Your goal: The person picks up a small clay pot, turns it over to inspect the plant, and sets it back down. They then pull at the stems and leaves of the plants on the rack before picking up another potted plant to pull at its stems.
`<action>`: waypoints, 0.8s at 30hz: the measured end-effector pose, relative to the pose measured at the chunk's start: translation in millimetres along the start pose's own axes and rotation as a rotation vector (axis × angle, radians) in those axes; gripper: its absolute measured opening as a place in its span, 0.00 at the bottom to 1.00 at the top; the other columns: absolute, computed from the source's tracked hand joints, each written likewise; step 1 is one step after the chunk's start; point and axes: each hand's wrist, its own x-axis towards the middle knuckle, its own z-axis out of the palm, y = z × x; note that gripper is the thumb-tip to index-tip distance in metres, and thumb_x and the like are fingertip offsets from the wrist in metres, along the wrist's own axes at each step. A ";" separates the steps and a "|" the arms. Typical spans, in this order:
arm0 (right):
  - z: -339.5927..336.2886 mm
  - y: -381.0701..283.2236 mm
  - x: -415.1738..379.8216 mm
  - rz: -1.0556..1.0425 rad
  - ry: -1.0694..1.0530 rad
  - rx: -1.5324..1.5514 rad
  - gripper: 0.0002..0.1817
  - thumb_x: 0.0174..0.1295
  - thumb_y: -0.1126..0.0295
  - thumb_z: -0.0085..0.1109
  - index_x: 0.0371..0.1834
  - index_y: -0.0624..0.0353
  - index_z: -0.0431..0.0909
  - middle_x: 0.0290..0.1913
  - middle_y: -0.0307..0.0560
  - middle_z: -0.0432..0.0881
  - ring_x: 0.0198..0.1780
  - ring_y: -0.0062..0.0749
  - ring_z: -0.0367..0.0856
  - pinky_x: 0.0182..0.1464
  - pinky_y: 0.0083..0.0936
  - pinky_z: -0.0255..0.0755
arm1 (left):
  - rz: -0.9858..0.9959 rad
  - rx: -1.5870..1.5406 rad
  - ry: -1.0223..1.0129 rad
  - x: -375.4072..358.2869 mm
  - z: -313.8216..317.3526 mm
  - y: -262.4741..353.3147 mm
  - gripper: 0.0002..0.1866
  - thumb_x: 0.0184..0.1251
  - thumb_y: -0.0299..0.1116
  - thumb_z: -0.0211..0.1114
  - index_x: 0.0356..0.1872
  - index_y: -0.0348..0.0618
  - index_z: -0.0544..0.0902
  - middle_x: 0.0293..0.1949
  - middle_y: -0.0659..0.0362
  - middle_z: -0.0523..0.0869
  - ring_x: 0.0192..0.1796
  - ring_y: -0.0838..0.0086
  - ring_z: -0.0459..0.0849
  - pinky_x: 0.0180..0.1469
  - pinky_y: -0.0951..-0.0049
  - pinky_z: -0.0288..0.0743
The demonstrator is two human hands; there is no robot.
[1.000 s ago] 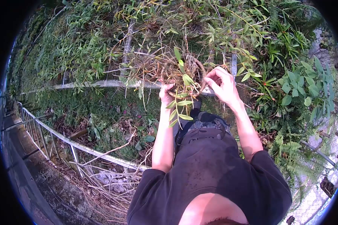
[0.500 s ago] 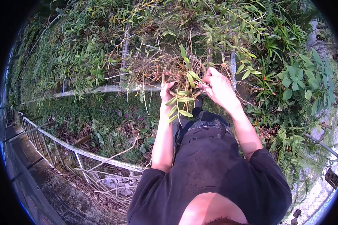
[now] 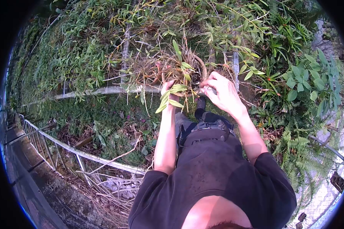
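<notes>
A leafy orchid-like plant point(image 3: 185, 68) hangs before me, a tangle of dry brown roots and stems with a few long green leaves. A thick, curved brown rim or stem point(image 3: 202, 68) arches along its right side. My left hand point(image 3: 167, 89) is closed on the plant's lower left edge, partly covered by leaves point(image 3: 170, 100). On the other side, my right hand point(image 3: 221, 93) has its thumb and fingers pinched together at the lower end of the curved brown piece. What lies between those fingertips is too small to make out.
Behind the plant runs a metal rack point(image 3: 107, 91) crowded with similar plants point(image 3: 84, 53). A white railing point(image 3: 99, 162) and dry branches point(image 3: 114, 191) are at lower left. Ferns point(image 3: 298, 152) and a broad-leaved plant point(image 3: 304, 82) grow on the right.
The plant has turned, and its drooping leaves have swung left over my left wrist. More of the curved brown piece shows. My right hand has shifted slightly left and down, still pinched.
</notes>
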 end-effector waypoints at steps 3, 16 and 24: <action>13.9 4.8 4.8 0.067 -0.082 -0.108 0.08 0.59 0.65 0.66 0.35 0.57 0.87 0.33 0.49 0.83 0.39 0.48 0.85 0.43 0.41 0.78 | -0.049 0.006 -0.096 16.3 -30.1 -10.4 0.16 0.63 0.41 0.61 0.43 0.39 0.83 0.34 0.54 0.88 0.34 0.61 0.87 0.39 0.60 0.83; 39.5 31.3 -0.6 0.053 -0.021 -0.109 0.09 0.53 0.63 0.67 0.31 0.56 0.86 0.28 0.49 0.84 0.36 0.48 0.84 0.44 0.44 0.78 | 0.213 0.197 -0.139 -13.8 8.8 -11.4 0.36 0.59 0.27 0.56 0.73 0.36 0.62 0.59 0.47 0.81 0.55 0.62 0.85 0.62 0.63 0.79; -4.2 18.5 -5.2 0.260 0.055 0.014 0.09 0.64 0.67 0.61 0.37 0.62 0.82 0.23 0.50 0.79 0.30 0.47 0.82 0.37 0.41 0.73 | 0.180 0.012 -0.119 -13.3 -26.3 -14.3 0.20 0.67 0.45 0.63 0.51 0.41 0.80 0.44 0.53 0.87 0.45 0.64 0.87 0.56 0.63 0.80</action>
